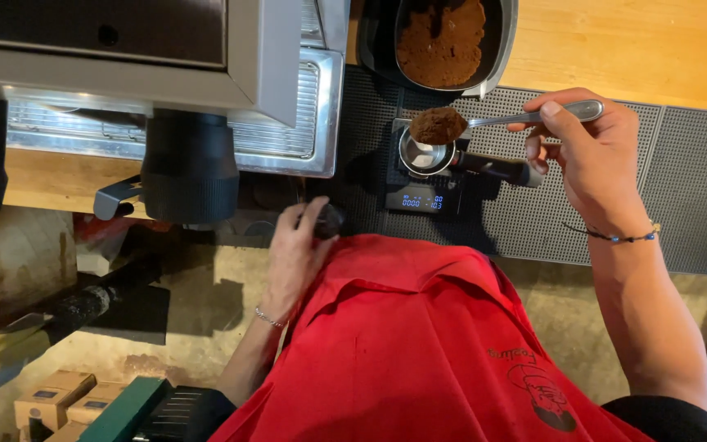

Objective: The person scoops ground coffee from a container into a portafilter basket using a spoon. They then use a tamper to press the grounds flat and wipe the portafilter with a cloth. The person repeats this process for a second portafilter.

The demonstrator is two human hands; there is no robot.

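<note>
Holding a metal spoon [525, 116] in my right hand [587, 155], fingers pinched narrow round the handle end, thumb on top. The spoon bowl carries a heaped mound of ground coffee [438, 125] and hovers right above the portafilter basket [424, 154]. Basket looks bare metal inside, can't tell if any grounds are in it. The portafilter's black handle [497, 169] points toward my right hand and passes under the fingers. It sits on a small black scale [424, 199] with a lit blue display, which stands on the black rubber bar mat [583, 213].

My left hand [298, 254] is down at the counter edge, fingers curled loosely over a small dark round thing [330, 219]; can't tell what it is or whether I'm gripping it or just resting on it. Thin bracelet on each wrist.

Behind the scale, a dark container [497, 41] holds more brown grounds. The espresso machine [206, 74] fills the upper left, with a steel drip grille and a dark group head. Wooden counter [632, 49] at top right. Red apron [403, 344] covers the lower middle. Cardboard boxes [55, 397] on the floor at lower left.
</note>
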